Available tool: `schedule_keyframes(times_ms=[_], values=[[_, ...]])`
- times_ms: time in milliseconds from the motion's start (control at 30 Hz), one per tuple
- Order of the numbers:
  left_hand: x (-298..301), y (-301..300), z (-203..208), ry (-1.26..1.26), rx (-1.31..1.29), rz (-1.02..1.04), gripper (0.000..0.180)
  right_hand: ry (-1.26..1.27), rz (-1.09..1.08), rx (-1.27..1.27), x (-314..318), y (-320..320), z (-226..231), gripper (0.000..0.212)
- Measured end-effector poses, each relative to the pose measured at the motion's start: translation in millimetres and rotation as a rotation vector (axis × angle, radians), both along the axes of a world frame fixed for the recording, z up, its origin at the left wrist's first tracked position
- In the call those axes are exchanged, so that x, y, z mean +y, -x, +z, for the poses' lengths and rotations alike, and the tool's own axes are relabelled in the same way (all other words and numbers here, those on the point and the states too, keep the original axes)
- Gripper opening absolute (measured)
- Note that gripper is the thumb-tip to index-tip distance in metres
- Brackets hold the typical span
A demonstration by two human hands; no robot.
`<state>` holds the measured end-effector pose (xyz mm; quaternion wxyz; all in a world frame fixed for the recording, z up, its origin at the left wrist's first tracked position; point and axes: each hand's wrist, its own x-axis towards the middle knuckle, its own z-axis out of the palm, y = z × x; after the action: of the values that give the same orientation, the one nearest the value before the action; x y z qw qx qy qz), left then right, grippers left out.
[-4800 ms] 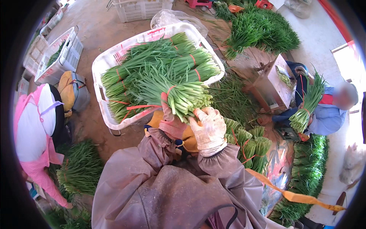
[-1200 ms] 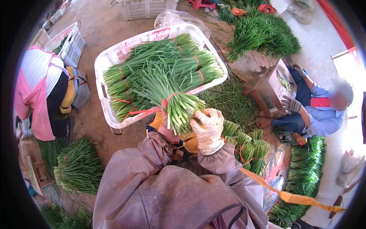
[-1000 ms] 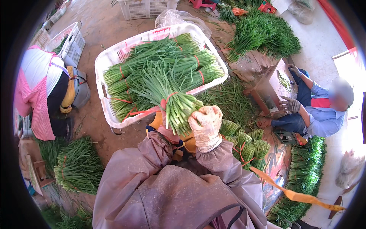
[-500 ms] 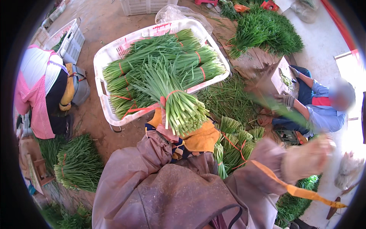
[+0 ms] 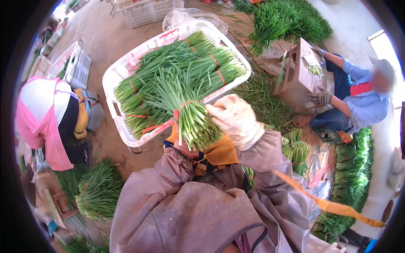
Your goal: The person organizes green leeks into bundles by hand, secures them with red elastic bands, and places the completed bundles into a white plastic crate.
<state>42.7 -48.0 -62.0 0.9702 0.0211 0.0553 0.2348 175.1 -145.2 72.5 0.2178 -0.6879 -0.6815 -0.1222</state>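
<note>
A thick bunch of chives (image 5: 194, 118), tied with a red band, rests in my gloved left hand (image 5: 182, 146). Its pale cut ends point toward me, and its leaves lie over the crate. My left thumb presses the bunch's left side; the other fingers are mostly hidden beneath. My right hand (image 5: 237, 120), in a whitish glove, is at the right side of the bunch with its fingers bent in against the stalks. Slight blur hides whatever is between those fingertips. Beyond, a white plastic crate (image 5: 113, 95) holds several banded chive bunches (image 5: 211, 82).
At right, a seated person (image 5: 363, 97) wears gloves beside a wooden box (image 5: 303, 80). Another person (image 5: 50, 114) bends at left near a grey bucket (image 5: 93, 111). Chive piles (image 5: 291, 25) and loose stalks (image 5: 263, 101) lie on the floor. An orange strap (image 5: 333, 206) hangs at my right.
My right hand has swung in from far right to the bunch's side. A blurred green streak in the air near the seated person has gone. The view has shifted slightly.
</note>
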Motion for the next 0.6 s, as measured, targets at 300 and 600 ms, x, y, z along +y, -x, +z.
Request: schedule_keyframes(times_ms=[300, 600], values=[[-10.8, 2.1, 23.6, 0.012, 0.131, -0.006, 0.070, -0.269, 0.098, 0.037, 2.5, 7.7, -13.0, 0.021], [-10.3, -1.7, 12.6, 0.086, -0.071, -0.032, 0.064, -0.728, -0.325, -0.179, -117.3, -99.6, 124.4, 0.036]])
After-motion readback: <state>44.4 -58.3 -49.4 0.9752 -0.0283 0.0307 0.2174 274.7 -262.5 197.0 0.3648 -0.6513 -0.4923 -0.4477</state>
